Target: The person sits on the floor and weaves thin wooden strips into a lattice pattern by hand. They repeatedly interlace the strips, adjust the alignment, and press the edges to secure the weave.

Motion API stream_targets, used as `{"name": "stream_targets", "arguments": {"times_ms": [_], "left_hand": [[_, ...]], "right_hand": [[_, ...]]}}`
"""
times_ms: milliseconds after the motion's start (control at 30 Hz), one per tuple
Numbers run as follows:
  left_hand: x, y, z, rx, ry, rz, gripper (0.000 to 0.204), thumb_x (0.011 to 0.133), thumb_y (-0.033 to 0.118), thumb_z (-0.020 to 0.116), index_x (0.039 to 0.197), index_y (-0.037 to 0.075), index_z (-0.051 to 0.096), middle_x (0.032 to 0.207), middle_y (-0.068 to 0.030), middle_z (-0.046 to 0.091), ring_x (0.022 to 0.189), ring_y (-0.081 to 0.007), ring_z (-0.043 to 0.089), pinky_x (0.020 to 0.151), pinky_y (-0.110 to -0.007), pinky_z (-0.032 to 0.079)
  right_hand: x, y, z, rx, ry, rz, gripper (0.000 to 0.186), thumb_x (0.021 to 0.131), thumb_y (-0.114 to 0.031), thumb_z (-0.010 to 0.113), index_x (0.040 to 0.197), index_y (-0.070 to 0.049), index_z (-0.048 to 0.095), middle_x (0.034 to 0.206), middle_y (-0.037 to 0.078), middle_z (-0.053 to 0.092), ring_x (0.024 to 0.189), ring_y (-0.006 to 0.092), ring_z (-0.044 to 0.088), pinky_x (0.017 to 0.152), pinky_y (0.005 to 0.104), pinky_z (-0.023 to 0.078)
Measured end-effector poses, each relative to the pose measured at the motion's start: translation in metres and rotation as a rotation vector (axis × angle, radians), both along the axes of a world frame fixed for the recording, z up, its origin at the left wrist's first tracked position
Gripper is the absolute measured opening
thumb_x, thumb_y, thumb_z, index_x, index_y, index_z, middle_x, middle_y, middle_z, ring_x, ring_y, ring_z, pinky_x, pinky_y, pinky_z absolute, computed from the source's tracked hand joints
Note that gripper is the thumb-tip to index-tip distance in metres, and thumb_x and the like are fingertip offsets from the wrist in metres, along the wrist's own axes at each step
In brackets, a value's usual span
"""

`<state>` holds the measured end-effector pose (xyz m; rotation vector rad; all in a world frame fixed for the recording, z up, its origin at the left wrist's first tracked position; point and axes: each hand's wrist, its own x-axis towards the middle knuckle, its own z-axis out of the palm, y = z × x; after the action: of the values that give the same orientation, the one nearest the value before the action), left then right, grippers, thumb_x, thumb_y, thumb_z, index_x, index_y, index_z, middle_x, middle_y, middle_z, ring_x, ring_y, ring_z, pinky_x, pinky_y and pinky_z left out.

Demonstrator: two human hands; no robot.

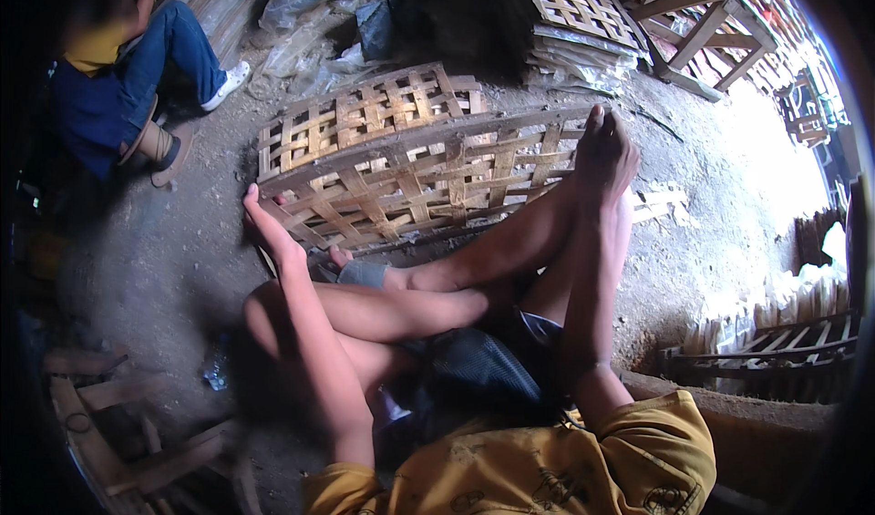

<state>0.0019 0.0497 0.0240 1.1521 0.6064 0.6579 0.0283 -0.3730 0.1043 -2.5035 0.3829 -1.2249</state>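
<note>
A woven bamboo lattice panel [406, 185] with a wooden edge strip stands tilted in front of my crossed legs. My left hand [270, 223] is closed around its left end, some fingers hidden behind the panel. Over the upper right corner, my right hand [605, 157] grips the edge, its fingertips resting at the top. Just beyond lies another woven bamboo panel [365, 114], partly covered by the held one. One of my feet [341, 258] shows below the panel's lower left side.
At the far left a person [173, 59] in jeans sits low. Crumpled plastic sheets [305, 23] lie at the back, beside a stack of lattice panels [583, 23]. A wooden frame [706, 36] stands back right. Wood pieces [137, 424] lie near left; a slatted rack [775, 351] stands right.
</note>
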Motion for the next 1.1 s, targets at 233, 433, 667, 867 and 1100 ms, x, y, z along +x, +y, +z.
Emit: {"name": "stream_targets", "arguments": {"times_ms": [233,433,667,867,1100], "left_hand": [[-0.002,0.002,0.004,-0.025,-0.016,-0.010,0.047,0.092,0.048,0.060,0.112,0.006,0.062,0.102,-0.0050,0.059,0.093,-0.0176,0.054,0.088,-0.035,0.045],[0.000,0.000,0.003,-0.043,-0.039,0.041,0.047,0.089,0.044,0.064,0.112,0.003,0.066,0.100,-0.0056,0.063,0.086,-0.0176,0.056,0.081,-0.032,0.047],[-0.002,0.008,0.000,-0.042,-0.005,-0.008,0.049,0.088,0.048,0.064,0.111,0.006,0.065,0.099,-0.0040,0.060,0.089,-0.0179,0.055,0.081,-0.032,0.046],[-0.002,-0.001,0.001,-0.058,-0.064,0.041,0.041,0.089,0.040,0.064,0.108,0.003,0.069,0.094,-0.0036,0.063,0.079,-0.0141,0.055,0.074,-0.029,0.047],[0.000,-0.005,0.001,-0.031,-0.056,-0.009,0.046,0.089,0.045,0.064,0.109,0.004,0.067,0.094,-0.0033,0.061,0.082,-0.0154,0.055,0.077,-0.030,0.047]], "right_hand": [[0.016,-0.023,0.042,-0.131,0.332,0.237,0.036,0.104,-0.038,0.049,0.093,-0.009,0.068,0.081,0.022,0.068,0.079,0.0437,0.067,0.073,0.0537,0.050],[0.008,0.012,0.040,-0.407,0.373,0.289,0.024,0.098,-0.023,0.054,0.091,-0.009,0.072,0.084,0.018,0.073,0.079,0.0383,0.072,0.068,0.0513,0.055],[-0.002,0.115,0.035,0.342,0.374,0.972,0.024,0.098,-0.026,0.062,0.104,-0.005,0.073,0.084,0.023,0.070,0.071,0.0362,0.068,0.066,0.0393,0.052],[-0.007,0.046,0.041,-0.111,0.208,0.331,0.030,0.101,-0.035,0.055,0.099,-0.013,0.076,0.082,0.017,0.072,0.076,0.0379,0.071,0.068,0.0471,0.053],[-0.005,0.020,0.034,-0.277,0.432,0.152,0.030,0.098,-0.028,0.051,0.088,-0.008,0.072,0.081,0.021,0.070,0.082,0.0390,0.071,0.071,0.0528,0.053]]}}
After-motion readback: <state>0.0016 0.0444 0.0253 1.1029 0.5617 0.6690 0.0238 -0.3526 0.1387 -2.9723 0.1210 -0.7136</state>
